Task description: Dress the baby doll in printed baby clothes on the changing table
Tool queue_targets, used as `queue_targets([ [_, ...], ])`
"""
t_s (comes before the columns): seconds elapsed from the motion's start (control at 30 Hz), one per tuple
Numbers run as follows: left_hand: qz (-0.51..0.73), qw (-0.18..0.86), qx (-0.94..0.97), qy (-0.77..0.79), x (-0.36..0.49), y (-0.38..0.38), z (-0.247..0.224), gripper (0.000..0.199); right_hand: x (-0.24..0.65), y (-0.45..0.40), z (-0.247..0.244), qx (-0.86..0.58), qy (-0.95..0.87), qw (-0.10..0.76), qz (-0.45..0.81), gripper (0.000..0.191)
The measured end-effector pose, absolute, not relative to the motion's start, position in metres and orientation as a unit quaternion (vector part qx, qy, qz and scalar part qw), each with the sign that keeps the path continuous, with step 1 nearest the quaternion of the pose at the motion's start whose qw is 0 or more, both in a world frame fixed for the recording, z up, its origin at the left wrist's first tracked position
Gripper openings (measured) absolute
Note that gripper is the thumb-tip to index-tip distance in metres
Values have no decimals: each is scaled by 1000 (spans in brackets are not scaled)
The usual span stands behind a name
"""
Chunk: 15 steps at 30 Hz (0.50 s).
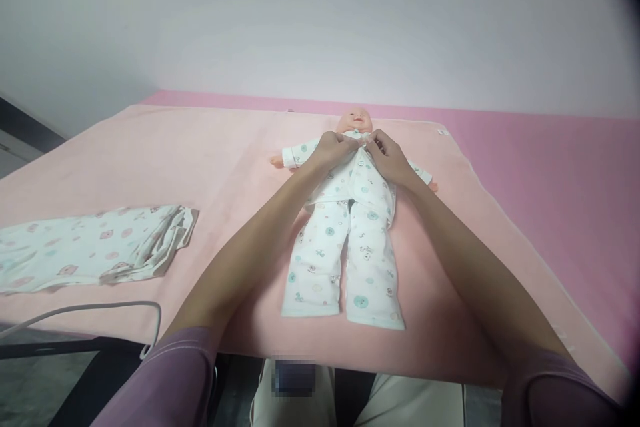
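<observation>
A baby doll (355,119) lies on its back, arms spread, head toward the wall. It wears a white patterned top (340,180) and matching trousers (320,253). My left hand (338,149) pinches the top's front edge just below the doll's neck. Close beside it, my right hand (387,155) has its fingers closed on the other side of the same opening. The fingertips of both hands nearly meet, and the small part between them is too tiny to make out. Below the hands the front of the top lies over the doll's belly.
A pink cloth (225,167) covers the surface under the doll, over a darker pink sheet (540,180). Folded patterned fabric (90,247) lies at the left. A grey cable (100,305) curves across the near left edge. A pale wall rises behind.
</observation>
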<state>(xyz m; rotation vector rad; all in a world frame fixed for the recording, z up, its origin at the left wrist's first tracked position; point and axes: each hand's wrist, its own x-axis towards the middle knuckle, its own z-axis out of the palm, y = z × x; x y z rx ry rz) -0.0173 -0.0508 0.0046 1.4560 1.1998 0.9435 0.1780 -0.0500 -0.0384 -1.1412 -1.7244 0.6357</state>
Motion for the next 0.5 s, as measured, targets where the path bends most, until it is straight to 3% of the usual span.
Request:
queue_targets([
  [0.23, 395, 432, 644, 493, -14, -54, 5, 54, 179, -47, -40, -464, -701, 467, 274, 54],
  [0.3, 394, 402, 657, 501, -14, -53, 3, 47, 180, -48, -39, -479, -713, 452, 241, 47],
  [0.43, 388, 388, 645, 532, -17, -49, -1, 14, 186, -42, -38, -506, -721, 449, 149, 29],
  [0.5, 385, 375, 649, 538, -20, -42, -2, 23, 192, -33, -35, -519, -707, 458, 143, 20],
])
